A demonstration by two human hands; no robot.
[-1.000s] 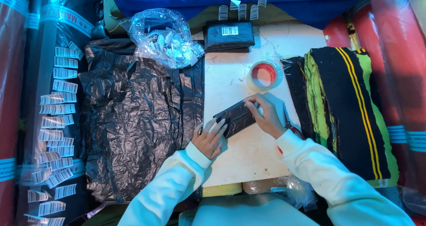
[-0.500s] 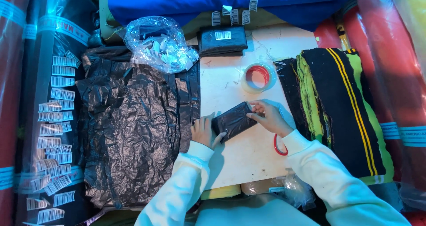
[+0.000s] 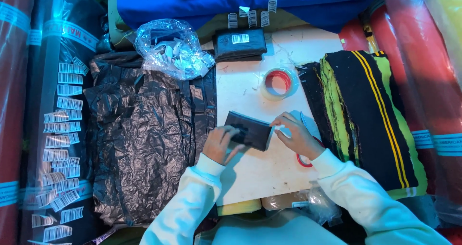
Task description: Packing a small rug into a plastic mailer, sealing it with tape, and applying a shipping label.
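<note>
A small flat packet wrapped in black plastic (image 3: pixel 250 129) lies near the middle of the white desk (image 3: pixel 260 173), held between both hands. The left hand (image 3: pixel 220 144) rests on the packet's left end, fingers curled over its edge and pressing it down. The right hand (image 3: pixel 296 135) meets the packet's right end, thumb and forefinger pinched together at its upper corner (whether they grip the wrapping itself or something small on it cannot be told). Both arms wear pale, long sleeves.

Just beyond the hands a roll of clear tape on a red core (image 3: pixel 278 83) lies flat on the desk, apart from the packet. Farther back a second black wrapped packet bearing a white label (image 3: pixel 239 44) sits at the desk's far edge. To the left, a crumpled sheet stack of black plastic bags (image 3: pixel 144 134) spreads over the desk's side, with a clear plastic bag of small white slips (image 3: pixel 171 48) lying on its far end. White barcode stickers (image 3: pixel 62 129) are stuck in rows on a dark roll at far left. To the right, a pile of folded black cloth with yellow and green stripes (image 3: pixel 365 115) lies just beside the right hand.
</note>
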